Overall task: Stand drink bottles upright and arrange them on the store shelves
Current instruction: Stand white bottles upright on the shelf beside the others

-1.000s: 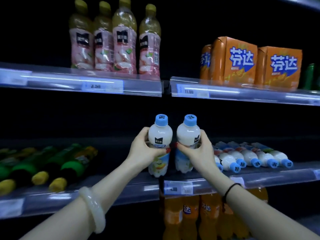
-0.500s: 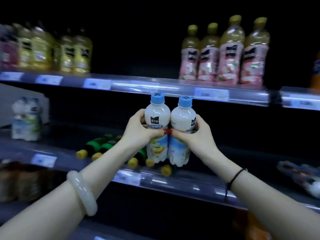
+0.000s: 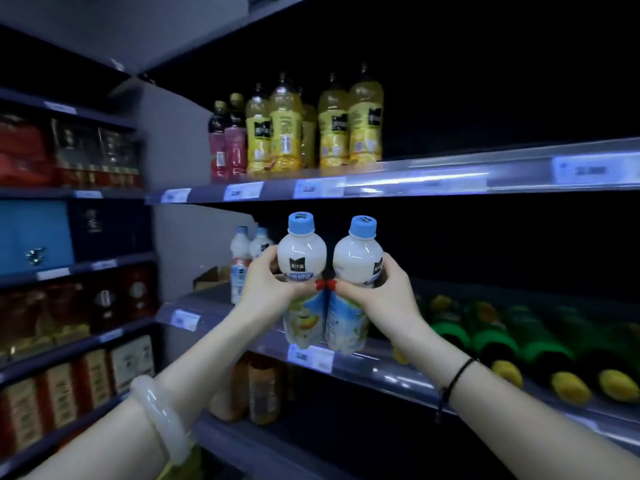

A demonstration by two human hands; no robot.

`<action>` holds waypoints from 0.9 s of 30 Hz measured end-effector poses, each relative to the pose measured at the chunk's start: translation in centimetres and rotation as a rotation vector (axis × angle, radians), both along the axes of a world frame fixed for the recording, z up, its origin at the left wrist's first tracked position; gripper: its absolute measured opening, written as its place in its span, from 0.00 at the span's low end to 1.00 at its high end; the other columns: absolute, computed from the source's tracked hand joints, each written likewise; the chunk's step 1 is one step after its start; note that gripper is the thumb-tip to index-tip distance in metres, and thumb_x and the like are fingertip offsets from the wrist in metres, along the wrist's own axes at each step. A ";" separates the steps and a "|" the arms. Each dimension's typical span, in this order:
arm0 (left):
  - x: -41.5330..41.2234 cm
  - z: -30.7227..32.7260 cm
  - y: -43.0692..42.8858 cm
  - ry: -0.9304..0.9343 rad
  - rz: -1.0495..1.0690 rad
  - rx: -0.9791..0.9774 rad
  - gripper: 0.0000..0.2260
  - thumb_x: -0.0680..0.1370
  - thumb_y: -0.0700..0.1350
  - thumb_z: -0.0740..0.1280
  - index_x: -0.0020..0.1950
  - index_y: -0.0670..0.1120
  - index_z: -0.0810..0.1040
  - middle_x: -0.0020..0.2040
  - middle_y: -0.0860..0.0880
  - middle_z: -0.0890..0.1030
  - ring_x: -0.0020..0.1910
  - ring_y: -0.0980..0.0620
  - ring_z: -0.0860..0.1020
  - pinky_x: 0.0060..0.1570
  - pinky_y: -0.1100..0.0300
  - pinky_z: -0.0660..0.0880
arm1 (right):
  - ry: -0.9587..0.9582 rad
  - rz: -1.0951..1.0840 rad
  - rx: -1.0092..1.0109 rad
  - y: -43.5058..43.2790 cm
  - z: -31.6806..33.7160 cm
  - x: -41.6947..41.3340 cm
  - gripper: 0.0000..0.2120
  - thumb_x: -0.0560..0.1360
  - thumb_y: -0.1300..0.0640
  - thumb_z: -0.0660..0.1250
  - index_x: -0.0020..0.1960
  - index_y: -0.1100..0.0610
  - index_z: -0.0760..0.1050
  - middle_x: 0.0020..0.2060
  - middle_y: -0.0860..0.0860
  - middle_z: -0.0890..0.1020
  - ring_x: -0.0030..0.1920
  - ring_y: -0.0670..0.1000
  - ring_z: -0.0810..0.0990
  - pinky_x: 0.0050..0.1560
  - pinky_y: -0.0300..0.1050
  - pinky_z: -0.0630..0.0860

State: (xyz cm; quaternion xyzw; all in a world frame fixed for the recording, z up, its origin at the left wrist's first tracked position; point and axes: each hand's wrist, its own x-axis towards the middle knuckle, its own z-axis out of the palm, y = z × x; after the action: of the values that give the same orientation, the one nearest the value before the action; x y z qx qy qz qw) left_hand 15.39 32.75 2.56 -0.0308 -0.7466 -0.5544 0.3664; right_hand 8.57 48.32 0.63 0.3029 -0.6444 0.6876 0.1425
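Two white milky drink bottles with blue caps are upright side by side in front of the middle shelf (image 3: 381, 370). My left hand (image 3: 268, 285) grips the left bottle (image 3: 301, 251) round its waist. My right hand (image 3: 388, 292) grips the right bottle (image 3: 358, 258) the same way, and my thumbs meet between them. Both bottles hang in the air above the shelf's front rail. Two more white bottles of the same kind (image 3: 247, 251) stand upright at the shelf's far left end, behind my left hand.
Several green bottles with yellow caps (image 3: 540, 348) lie on their sides on the middle shelf to the right. Yellow and pink juice bottles (image 3: 301, 133) stand on the shelf above. Boxed goods (image 3: 65, 237) fill a side unit at left. Orange bottles (image 3: 256, 393) stand below.
My view and both hands have swung left along the shelves with the two bottles. The lying green bottles now sit to my right, and the standing white bottles have come close.
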 end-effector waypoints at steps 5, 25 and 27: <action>-2.2 -1.1 -7.7 -0.013 0.099 0.011 0.19 0.64 0.33 0.78 0.48 0.49 0.78 0.49 0.47 0.84 0.48 0.51 0.81 0.50 0.53 0.79 | -0.034 0.041 -0.013 -7.7 -0.2 -2.6 0.21 0.63 0.62 0.79 0.52 0.54 0.75 0.46 0.47 0.83 0.46 0.43 0.81 0.46 0.36 0.78; -13.2 -2.6 -25.8 -0.081 0.078 0.085 0.21 0.65 0.33 0.76 0.55 0.43 0.74 0.47 0.48 0.83 0.45 0.51 0.81 0.43 0.55 0.78 | -0.134 -0.096 0.080 -24.1 -2.8 -12.9 0.28 0.63 0.52 0.80 0.58 0.53 0.71 0.52 0.49 0.82 0.53 0.49 0.81 0.55 0.51 0.79; -14.1 -2.4 -27.1 -0.104 0.027 0.061 0.20 0.66 0.32 0.76 0.54 0.43 0.75 0.46 0.48 0.83 0.44 0.53 0.81 0.38 0.58 0.76 | -0.159 -0.157 0.153 -25.3 -2.4 -12.8 0.28 0.65 0.49 0.78 0.57 0.55 0.68 0.51 0.49 0.79 0.52 0.49 0.79 0.50 0.46 0.78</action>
State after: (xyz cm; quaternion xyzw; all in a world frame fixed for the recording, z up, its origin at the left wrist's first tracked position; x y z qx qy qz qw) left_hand 1.27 5.68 0.18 0.0194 -0.7476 -0.5729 0.3354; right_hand -4.22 23.03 -1.81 0.2061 -0.7261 0.6447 0.1211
